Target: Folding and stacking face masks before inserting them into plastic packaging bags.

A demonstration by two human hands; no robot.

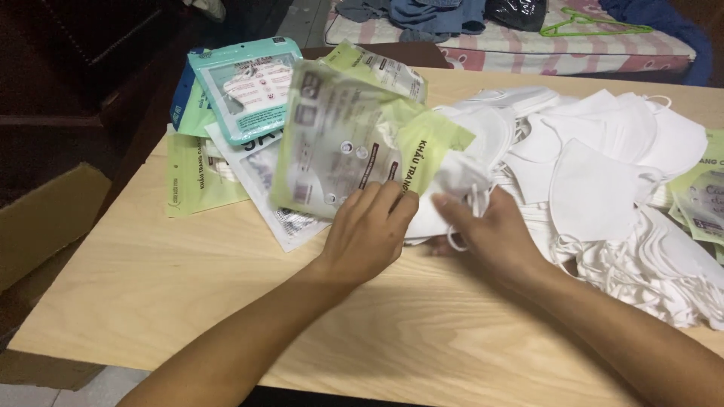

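Two bare hands meet near the middle of the pale wooden table (188,279). The left hand (367,230) has its fingers curled over the lower edge of a clear and green plastic pouch (343,143), which stands tilted up off the table and leans away from the person; the grip is closed on that lower edge, thumb hidden behind the film. The right hand (490,230) sits just beside it, its grip pinched narrow on a folded white face mask (452,188) whose ear loop hangs over the fingers. The mask lies between the two hands, its upper part touching the pouch's opening at the right edge; whether it is partly inside cannot be told.

To the right of the right hand spreads a loose heap of white masks (603,188), reaching the table's far right side. To the left of the pouch lies a fanned stack of filled packets (241,90), teal, green and clear. A cardboard box flap (45,218) shows at the left, below table level. A bed (513,45) with striped sheet, clothes and a green hanger (596,26) runs behind the table.
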